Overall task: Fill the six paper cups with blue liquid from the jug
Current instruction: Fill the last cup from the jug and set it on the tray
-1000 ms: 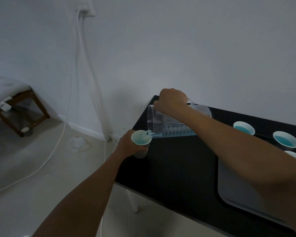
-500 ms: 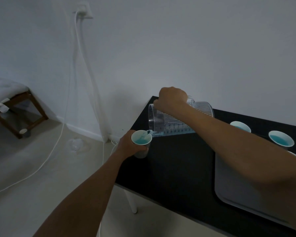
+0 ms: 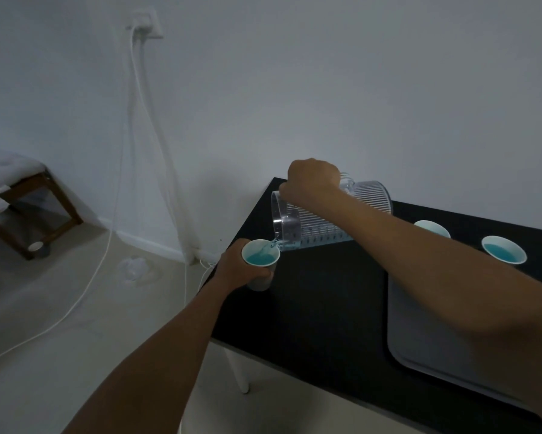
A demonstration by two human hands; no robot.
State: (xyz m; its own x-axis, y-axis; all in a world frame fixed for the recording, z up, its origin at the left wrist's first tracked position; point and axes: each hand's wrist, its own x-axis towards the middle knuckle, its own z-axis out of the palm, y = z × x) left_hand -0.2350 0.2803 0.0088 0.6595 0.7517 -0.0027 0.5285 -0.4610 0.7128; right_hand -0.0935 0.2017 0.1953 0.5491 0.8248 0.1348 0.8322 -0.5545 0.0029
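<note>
My right hand (image 3: pixel 313 180) grips the handle of a clear ribbed jug (image 3: pixel 319 223), tipped almost on its side with its spout to the left. A thin blue stream runs from the spout into a white paper cup (image 3: pixel 261 260), which my left hand (image 3: pixel 236 267) holds at the left edge of the black table (image 3: pixel 326 308). The cup is partly filled with blue liquid. Two other paper cups (image 3: pixel 504 249) (image 3: pixel 432 228) stand at the back right; the nearer one holds blue liquid, the farther one is half hidden by my right forearm.
A grey tray (image 3: pixel 420 339) lies on the table's right side, under my right forearm. White cables (image 3: pixel 156 145) hang from a wall socket down to the floor at left. A wooden stool (image 3: pixel 28 208) stands at the far left.
The blue liquid in the held cup has risen. The jug is tipped a little further. The view has shifted slightly, and a third cup at the right edge has dropped out of sight.
</note>
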